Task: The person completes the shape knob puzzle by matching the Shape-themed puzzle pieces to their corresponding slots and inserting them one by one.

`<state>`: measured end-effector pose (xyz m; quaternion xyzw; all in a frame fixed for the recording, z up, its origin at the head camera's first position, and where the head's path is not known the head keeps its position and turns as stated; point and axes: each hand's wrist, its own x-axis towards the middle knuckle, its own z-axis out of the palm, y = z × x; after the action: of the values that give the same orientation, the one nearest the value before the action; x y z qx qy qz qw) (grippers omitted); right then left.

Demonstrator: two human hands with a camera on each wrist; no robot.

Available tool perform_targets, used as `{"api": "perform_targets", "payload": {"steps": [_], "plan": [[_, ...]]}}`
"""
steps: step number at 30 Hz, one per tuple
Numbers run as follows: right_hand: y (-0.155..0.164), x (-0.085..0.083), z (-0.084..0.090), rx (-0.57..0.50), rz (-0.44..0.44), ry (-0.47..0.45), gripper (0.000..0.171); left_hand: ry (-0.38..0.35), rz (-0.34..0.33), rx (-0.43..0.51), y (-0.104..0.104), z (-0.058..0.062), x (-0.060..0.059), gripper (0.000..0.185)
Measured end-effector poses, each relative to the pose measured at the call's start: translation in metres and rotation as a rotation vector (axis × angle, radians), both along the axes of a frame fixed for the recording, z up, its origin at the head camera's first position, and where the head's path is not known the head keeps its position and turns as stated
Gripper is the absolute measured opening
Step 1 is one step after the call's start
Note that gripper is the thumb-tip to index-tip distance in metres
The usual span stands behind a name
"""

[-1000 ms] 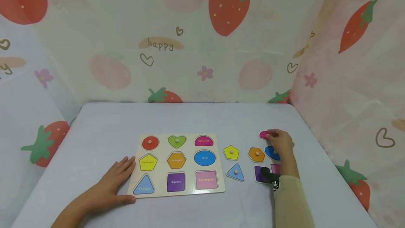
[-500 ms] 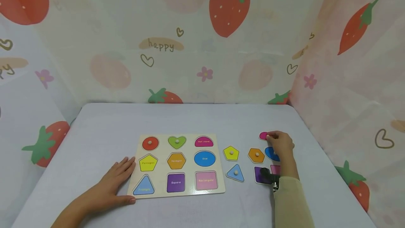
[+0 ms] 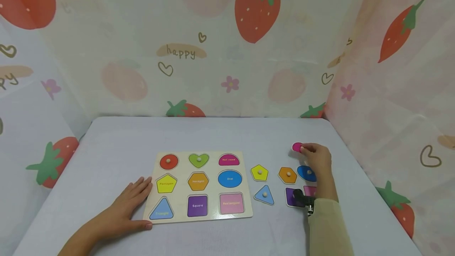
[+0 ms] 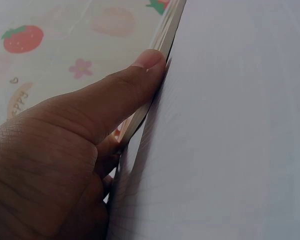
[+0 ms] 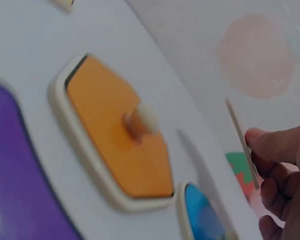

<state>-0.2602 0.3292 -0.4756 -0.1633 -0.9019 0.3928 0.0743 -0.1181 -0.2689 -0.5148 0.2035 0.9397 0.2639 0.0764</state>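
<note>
My right hand (image 3: 316, 160) pinches a magenta half-round piece (image 3: 296, 147) at the far right of the table. The right wrist view shows that piece (image 5: 241, 145) edge-on, held between the fingertips (image 5: 270, 145). My left hand (image 3: 132, 200) lies flat on the table with straight fingers against the left edge of the wooden shape board (image 3: 212, 157). In the left wrist view the thumb (image 4: 115, 95) presses along the board's edge (image 4: 166, 40). On the board the red circle and green heart sit in place.
Loose pieces lie right of the board: yellow pentagon (image 3: 260, 172), blue triangle (image 3: 264, 194), orange hexagon (image 3: 288, 174), blue oval (image 3: 305, 173), purple square (image 3: 291, 196), pink rectangle (image 3: 308, 190). Strawberry-print curtains wall in the table on three sides.
My right hand has raised the magenta piece a little, away from the table. The left hand has stayed put at the board's edge.
</note>
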Motion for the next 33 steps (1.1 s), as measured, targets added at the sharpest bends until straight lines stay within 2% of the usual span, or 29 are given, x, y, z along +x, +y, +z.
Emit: {"api": "perform_targets", "payload": {"steps": [4, 15, 24, 33], "plan": [[-0.007, 0.002, 0.011, -0.096, 0.038, 0.033, 0.039, -0.001, 0.0, -0.004, 0.0, -0.001, 0.0, 0.12], [-0.043, 0.005, 0.039, -0.089, 0.095, 0.078, 0.038, -0.021, 0.011, 0.002, 0.002, 0.002, 0.0, 0.12], [-0.084, 0.008, 0.048, -0.084, 0.17, 0.105, 0.031, -0.01, 0.007, -0.006, 0.002, 0.0, 0.0, 0.121], [-0.121, 0.01, 0.047, -0.089, 0.234, 0.1, 0.029, -0.015, 0.01, 0.003, 0.002, 0.0, 0.0, 0.12]]}}
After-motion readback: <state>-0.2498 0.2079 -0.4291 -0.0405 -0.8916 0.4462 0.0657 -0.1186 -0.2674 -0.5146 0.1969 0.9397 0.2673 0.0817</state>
